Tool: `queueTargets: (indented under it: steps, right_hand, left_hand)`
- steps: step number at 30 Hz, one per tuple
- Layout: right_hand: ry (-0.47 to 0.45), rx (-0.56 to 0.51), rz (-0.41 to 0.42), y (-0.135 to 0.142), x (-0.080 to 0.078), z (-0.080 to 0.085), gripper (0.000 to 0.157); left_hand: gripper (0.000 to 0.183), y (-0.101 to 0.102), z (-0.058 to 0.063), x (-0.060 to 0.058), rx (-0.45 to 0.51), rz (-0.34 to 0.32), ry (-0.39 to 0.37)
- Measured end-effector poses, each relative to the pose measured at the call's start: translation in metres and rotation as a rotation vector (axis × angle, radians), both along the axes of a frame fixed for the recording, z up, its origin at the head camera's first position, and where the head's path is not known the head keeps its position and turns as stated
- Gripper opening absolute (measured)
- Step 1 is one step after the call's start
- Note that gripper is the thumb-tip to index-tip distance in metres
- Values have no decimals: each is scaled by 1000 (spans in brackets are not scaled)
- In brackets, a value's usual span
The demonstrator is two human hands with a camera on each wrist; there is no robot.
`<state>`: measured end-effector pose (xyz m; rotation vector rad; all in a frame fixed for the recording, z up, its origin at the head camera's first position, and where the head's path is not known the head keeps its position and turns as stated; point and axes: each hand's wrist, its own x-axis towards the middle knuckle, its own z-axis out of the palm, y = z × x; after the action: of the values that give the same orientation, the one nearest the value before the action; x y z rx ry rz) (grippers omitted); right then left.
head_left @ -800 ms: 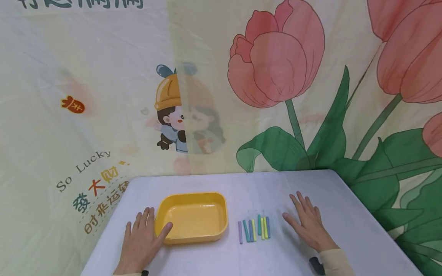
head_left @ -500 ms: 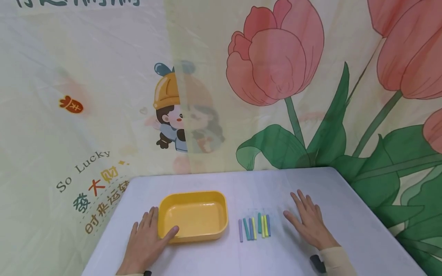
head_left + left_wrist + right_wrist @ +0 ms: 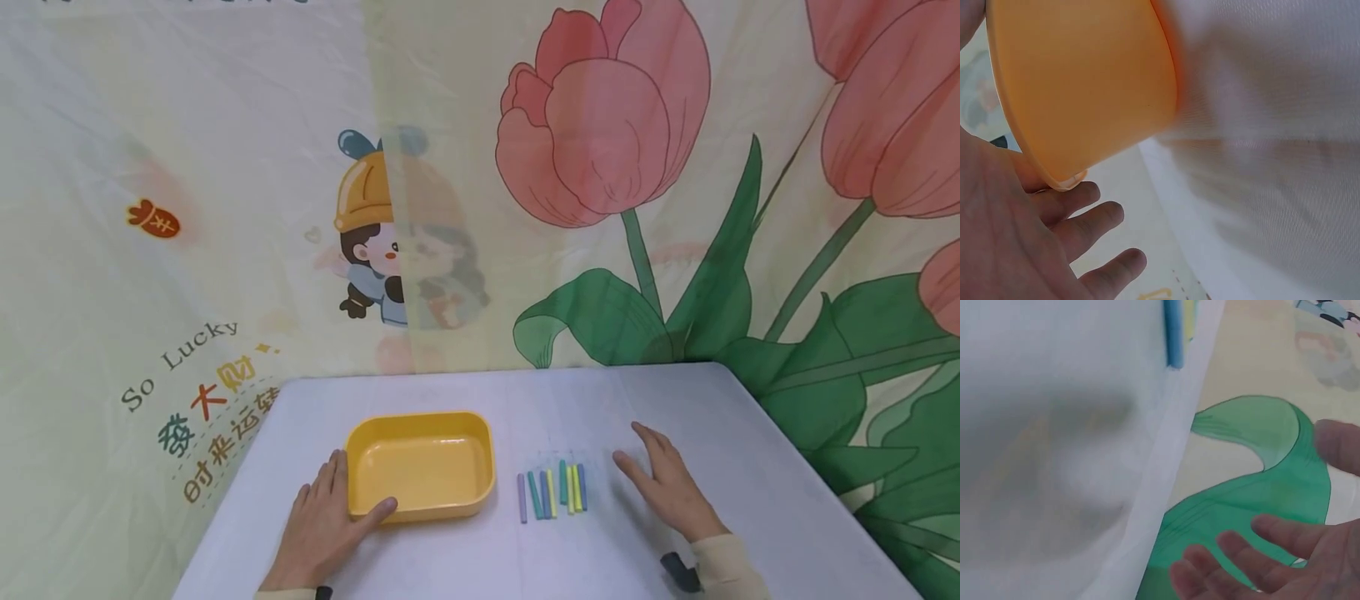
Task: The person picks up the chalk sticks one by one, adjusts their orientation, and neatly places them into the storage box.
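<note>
A yellow rectangular tray (image 3: 420, 477) stands on the white table in the head view. My left hand (image 3: 315, 529) is at its near left corner, with straight fingers along the left side and the thumb by the near rim. In the left wrist view the tray's outer wall (image 3: 1085, 81) shows close beside the spread fingers. To the right of the tray lie several slim chalk-like sticks (image 3: 552, 493) in purple, teal, blue and yellow. My right hand (image 3: 675, 492) hovers to the right of them, fingers relaxed and holding nothing. The right wrist view shows a blue stick's end (image 3: 1174, 337).
The white table (image 3: 600, 558) ends at a backdrop cloth (image 3: 442, 358) printed with tulips and a cartoon figure. Something faint and see-through appears around the sticks; I cannot tell what it is.
My left hand has moved slightly right, up against the tray, which shifted a little at its left side. The fingers of my right hand have drawn together and bent slightly.
</note>
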<state>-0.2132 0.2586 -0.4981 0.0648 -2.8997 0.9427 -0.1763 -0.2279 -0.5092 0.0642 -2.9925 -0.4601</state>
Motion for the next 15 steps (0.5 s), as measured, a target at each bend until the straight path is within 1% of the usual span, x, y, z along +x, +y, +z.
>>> queueTargets:
  steps: [5, 8, 10, 12, 15]
  right_hand:
    - [-27, -37, -16, -10, -3, 2, 87]
    - [-82, -55, -59, -19, -7, 3, 84]
    - [-131, -78, -97, -25, -8, 3, 77]
    - [-177, -103, -126, -31, -10, 3, 65]
    - [-229, -126, -136, -39, -12, 1, 48]
  left_hand:
    - [126, -1, -1, -2, -4, 10, -25]
    - [125, -3, -1, -3, -1, 10, -29]
    - [125, -3, -1, -2, 7, 7, -27]
    - [125, -4, -1, -1, 9, 4, -25]
    - [125, -4, -2, -1, 10, 4, -24]
